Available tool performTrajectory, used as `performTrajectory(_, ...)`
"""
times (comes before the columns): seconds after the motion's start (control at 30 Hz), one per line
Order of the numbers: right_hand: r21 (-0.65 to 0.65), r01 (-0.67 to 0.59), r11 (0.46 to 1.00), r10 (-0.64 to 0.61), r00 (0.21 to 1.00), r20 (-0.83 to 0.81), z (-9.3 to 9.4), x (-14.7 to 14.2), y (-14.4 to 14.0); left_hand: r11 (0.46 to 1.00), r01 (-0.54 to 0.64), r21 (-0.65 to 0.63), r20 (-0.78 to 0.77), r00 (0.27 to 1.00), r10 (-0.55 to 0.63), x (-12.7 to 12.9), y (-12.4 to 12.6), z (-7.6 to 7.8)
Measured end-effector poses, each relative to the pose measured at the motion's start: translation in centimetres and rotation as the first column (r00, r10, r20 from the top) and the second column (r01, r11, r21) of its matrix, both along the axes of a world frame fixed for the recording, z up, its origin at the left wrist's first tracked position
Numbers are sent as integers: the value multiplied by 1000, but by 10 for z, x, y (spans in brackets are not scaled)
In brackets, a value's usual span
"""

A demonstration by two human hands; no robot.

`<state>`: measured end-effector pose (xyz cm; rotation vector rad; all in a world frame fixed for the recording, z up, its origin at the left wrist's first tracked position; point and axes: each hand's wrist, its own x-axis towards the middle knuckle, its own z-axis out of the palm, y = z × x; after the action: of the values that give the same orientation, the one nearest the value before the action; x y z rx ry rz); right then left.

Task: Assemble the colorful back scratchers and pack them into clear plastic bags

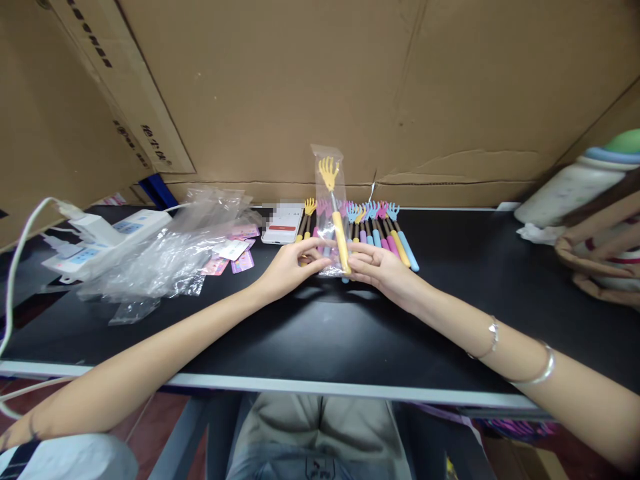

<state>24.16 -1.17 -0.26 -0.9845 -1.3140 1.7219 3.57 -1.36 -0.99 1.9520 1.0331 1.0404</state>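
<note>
Cardboard walls (300, 87) close off the far side of our black table (280, 347), and a pale strip (250, 383) edges its front. Between that strip and our wrists the dark top gives us room to move; more of it stretches right, toward a leaning bottle (570, 190). On the left, heaped plastic bags (155, 250) and a white power strip (85, 250) narrow our space.

We hold the yellow scratcher (340, 237) above the table, midway between our hands, tilted with its claw-like head uppermost. It has a slim metallic neck and a smooth yellow handle, and a transparent sleeve (326, 152) surrounds its head. Our left hand (290, 267) pinches the sleeve's lower left side; our right hand (380, 270) has thumb and fingers closed at the handle's lower end.

We cannot tell whether film lies under the right fingertips. Behind, a row of coloured scratchers (385, 233) is partly covered by our hands, and the phone screen (284, 223) is partly pixelated.
</note>
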Motion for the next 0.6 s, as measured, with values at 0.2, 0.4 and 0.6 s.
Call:
performTrajectory(0.2, -12, -5, 1000, 5, 1000, 4, 1, -1, 0, 1000, -3, -9, -6, 1000, 3, -1, 1, -1)
performTrajectory(0.4, -8, 59, 998, -59, 998, 11, 1, -2, 0, 1000, -6, -22, -5, 1000, 6, -1, 0, 0)
performTrajectory(0.6, 33, 53, 998, -54, 998, 33, -5, -1, 1, 997, -53, -48, -9, 999, 53, 1, 0, 1)
